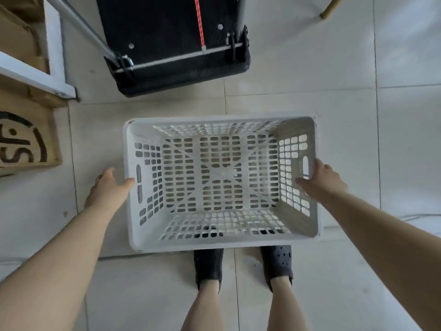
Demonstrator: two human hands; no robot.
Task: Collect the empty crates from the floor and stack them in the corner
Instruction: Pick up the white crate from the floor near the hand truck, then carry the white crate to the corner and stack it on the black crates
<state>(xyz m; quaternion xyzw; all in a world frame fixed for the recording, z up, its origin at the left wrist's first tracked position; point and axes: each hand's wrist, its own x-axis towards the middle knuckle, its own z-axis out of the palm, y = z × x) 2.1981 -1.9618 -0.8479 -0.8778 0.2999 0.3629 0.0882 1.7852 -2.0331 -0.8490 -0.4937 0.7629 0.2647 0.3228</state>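
Crate (222, 182), white and perforated, fills the middle of the view with its open top facing up, empty, above the pale tiled floor (310, 96) and in front of the person's two dark shoes (208, 265). It looks carried at its two short ends, which would keep it level and leave the inside clear for nesting on others. Beyond it stands a black folded cart (171, 44) with a red cord, and to the left cardboard boxes (26, 137) crowd a white frame, possibly the corner meant for the stack. The right hand (321, 180) grasps the right wall by its handle slot, thumb inside, fingers hidden outside. The left hand (108, 187) lies against the left rim, thumb over the edge; whether its fingers curl under I cannot tell.
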